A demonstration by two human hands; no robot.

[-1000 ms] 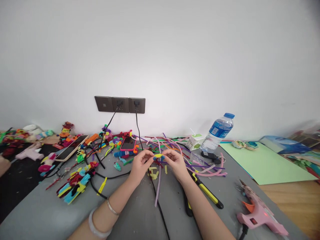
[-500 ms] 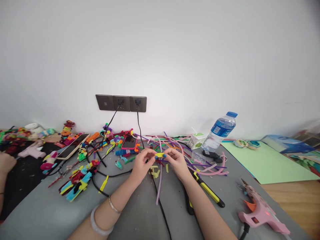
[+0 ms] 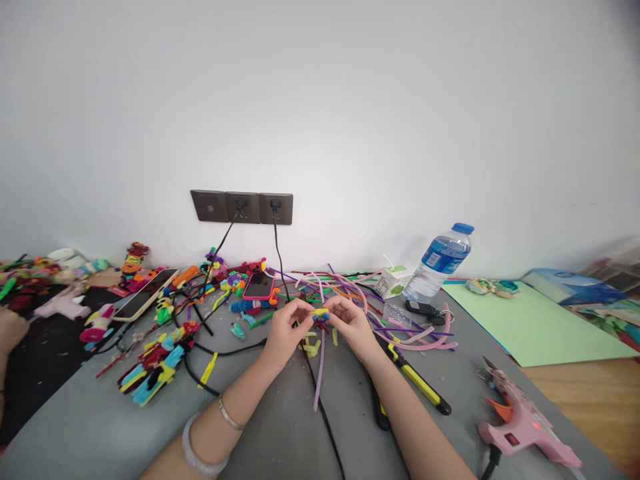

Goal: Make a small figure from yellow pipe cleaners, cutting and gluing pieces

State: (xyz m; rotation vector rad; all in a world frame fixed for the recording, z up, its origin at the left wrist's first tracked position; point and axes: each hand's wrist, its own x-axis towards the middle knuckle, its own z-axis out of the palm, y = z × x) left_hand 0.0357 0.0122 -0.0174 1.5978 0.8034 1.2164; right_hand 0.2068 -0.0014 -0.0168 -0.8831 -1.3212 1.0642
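A short yellow piece of pipe cleaner (image 3: 320, 311) is pinched between the fingertips of both hands, above the middle of the table. My left hand (image 3: 286, 333) grips its left end with thumb and index finger. From the other side, my right hand (image 3: 354, 328) is closed on the right end; blue nails show on both thumbs. Under the hands lie loose pale yellow bits (image 3: 311, 347) and a lilac pipe cleaner (image 3: 319, 380). Yellow-and-black pliers (image 3: 419, 381) are partly covered by my right forearm.
At right lie a pink glue gun (image 3: 527, 430) and green paper (image 3: 540, 327). A water bottle (image 3: 440, 263), drink carton (image 3: 394, 283) and car key (image 3: 425, 311) stand or lie behind. Pipe-cleaner figures (image 3: 157, 363), phones (image 3: 147, 293) and black cables fill the left. Another person's hand (image 3: 11, 330) is far left.
My fingertips have drawn closer together around the yellow pipe cleaner, and less of it shows between them. Everything else on the table stays put.
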